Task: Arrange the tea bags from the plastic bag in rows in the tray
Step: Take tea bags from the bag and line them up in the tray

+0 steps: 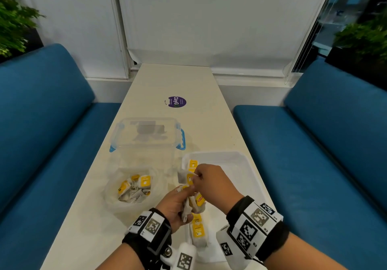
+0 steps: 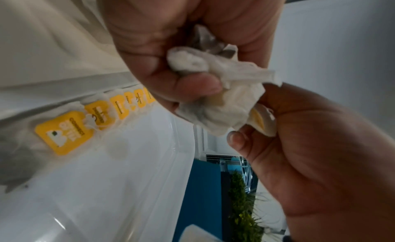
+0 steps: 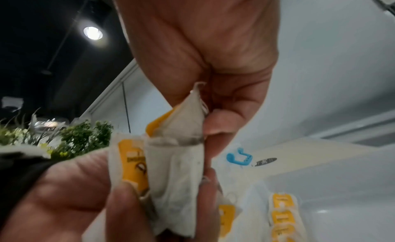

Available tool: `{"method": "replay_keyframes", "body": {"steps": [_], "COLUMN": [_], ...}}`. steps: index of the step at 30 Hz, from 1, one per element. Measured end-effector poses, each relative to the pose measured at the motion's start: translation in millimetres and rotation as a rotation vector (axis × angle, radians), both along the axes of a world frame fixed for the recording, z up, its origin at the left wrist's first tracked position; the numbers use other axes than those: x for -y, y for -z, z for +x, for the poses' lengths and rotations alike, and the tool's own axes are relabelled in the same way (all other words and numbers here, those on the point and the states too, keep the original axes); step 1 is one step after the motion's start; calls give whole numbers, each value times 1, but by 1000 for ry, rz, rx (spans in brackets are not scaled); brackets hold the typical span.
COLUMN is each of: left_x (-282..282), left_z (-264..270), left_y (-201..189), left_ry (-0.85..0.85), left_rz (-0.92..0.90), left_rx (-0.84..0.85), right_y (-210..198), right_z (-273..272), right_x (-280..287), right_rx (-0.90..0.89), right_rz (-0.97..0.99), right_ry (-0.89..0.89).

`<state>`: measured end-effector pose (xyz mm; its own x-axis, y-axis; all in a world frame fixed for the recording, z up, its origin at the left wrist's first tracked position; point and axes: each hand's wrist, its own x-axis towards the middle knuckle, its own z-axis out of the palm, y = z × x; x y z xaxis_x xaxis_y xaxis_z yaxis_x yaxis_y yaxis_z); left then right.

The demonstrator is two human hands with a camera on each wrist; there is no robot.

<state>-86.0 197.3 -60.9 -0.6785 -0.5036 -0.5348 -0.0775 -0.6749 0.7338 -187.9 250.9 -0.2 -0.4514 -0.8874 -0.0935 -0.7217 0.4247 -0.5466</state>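
Note:
My left hand [image 1: 181, 195] grips a crumpled bunch of tea bags [image 1: 193, 206] over the left edge of the white tray [image 1: 243, 161]. Just beyond it my right hand [image 1: 198, 177] pinches one tea bag [image 1: 185, 175] with a yellow tag by its top corner. In the right wrist view that tea bag [image 3: 188, 122] hangs from my right hand's fingertips [image 3: 215, 124] above the bunch [image 3: 171, 174]. A row of yellow-tagged tea bags [image 1: 198, 231] lies along the tray's left side, seen close in the left wrist view as the row [image 2: 64, 132]. The open plastic bag [image 1: 134, 188] holds several more.
A clear lidded box with blue clips [image 1: 146, 137] stands beyond the plastic bag. A purple round sticker [image 1: 177, 101] lies farther up the narrow table. Blue benches [image 1: 52, 123] flank the table on both sides. The right part of the tray's floor [image 1: 236, 175] is bare.

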Motion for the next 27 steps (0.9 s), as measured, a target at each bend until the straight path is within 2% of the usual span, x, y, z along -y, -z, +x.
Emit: {"method": "replay_keyframes", "body": {"steps": [3,6,10,14,21,24,27], "left_x": [1,3,5,9,21,26,28], "left_z": [1,1,0,0,-3,-8,-11], "left_y": [0,3,4,5,9,9,10], "left_ry": [-41,-80,-113,-144,-191,-210,-222], "left_rz": [102,190,200,203,185,202,183], "left_rx": [-47,-75,-65,-50,-55,-59,-51], "right_y": [3,5,3,-3,-29,-30,-16], "right_z": [-2,-1,-3,-7,-38,-63,-87], "right_x": [1,2,2,4,10,15,19], "right_rx": [140,204,234,343,320,381,345], "right_rz": [-154,-247,-332,-401,-440,-361,-269], "right_ry": [91,154,208,246,210,192,245]}}
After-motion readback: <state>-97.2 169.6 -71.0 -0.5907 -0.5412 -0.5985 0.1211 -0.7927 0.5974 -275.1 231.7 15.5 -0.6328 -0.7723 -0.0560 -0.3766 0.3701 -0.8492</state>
